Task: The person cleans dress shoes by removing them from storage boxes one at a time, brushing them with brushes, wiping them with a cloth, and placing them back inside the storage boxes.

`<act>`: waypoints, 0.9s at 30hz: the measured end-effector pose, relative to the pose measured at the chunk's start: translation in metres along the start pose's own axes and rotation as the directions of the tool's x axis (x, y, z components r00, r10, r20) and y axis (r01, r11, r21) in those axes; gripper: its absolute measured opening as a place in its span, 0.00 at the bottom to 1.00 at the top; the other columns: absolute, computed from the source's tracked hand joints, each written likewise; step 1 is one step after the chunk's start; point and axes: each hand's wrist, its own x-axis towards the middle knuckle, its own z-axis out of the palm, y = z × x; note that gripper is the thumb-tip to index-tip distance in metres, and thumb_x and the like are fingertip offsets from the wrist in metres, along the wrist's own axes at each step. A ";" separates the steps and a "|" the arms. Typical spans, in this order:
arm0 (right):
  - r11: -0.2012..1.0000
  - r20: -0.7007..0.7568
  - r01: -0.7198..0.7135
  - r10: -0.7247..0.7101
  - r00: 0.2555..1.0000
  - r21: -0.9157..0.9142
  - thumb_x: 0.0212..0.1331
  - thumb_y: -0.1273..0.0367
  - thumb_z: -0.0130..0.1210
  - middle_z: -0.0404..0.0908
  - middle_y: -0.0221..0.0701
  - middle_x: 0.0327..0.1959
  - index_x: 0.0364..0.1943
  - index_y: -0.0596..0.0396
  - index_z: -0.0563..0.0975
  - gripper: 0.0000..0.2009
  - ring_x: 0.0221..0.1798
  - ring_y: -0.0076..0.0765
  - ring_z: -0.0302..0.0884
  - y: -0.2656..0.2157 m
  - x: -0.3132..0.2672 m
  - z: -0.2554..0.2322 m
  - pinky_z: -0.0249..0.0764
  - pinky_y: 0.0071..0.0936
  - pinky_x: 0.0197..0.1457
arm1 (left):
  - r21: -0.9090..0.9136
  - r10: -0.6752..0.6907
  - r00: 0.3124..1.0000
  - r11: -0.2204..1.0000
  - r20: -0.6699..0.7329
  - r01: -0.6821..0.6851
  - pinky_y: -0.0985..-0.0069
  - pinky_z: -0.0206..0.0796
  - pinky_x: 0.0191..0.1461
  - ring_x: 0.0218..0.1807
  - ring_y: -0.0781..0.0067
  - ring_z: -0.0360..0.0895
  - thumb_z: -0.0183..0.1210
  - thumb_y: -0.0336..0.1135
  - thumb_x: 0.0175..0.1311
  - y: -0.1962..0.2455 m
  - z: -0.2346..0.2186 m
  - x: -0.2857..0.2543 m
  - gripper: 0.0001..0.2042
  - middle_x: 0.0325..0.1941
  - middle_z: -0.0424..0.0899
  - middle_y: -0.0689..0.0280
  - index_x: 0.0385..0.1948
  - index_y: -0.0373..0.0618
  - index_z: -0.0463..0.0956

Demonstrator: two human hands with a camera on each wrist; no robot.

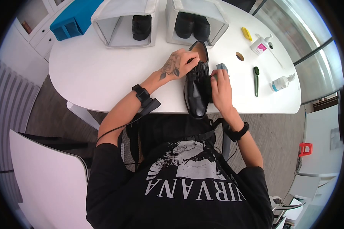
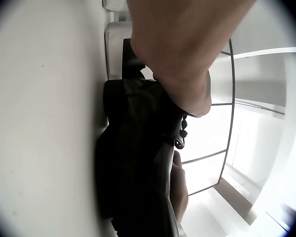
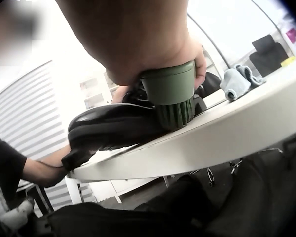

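A black lace-up dress shoe (image 1: 196,100) lies on the white table, its toe at the near edge and its tan insole showing at the far end. My left hand (image 1: 183,63) grips the shoe near its opening, fingers curled at the tongue. Dark laces (image 2: 183,132) show below that hand in the left wrist view. In my right hand (image 1: 221,91) is a green scrub brush (image 3: 168,88), bristles down along the side of the shoe, close over the tabletop. Just beyond that hand lies a crumpled grey-blue cloth (image 1: 222,67).
Two open-fronted white boxes (image 1: 120,8) at the back hold black shoes (image 1: 141,27). A blue case (image 1: 74,21) stands at far left. To the right are a green long-handled brush (image 1: 256,82), a spray bottle (image 1: 281,83), a pump bottle (image 1: 260,46) and a yellow item (image 1: 247,34).
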 end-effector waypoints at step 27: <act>0.986 -0.090 0.143 -0.150 0.985 -0.085 0.70 0.65 0.54 0.76 0.41 0.44 0.46 0.57 0.75 0.10 0.50 0.54 0.76 -0.039 0.099 0.033 0.78 0.49 0.49 | 0.148 -0.044 0.979 0.986 -0.197 0.074 0.59 0.67 0.42 0.30 0.48 0.71 0.54 0.37 0.74 -0.018 -0.005 -0.006 0.13 0.24 0.80 0.55 0.30 0.40 0.80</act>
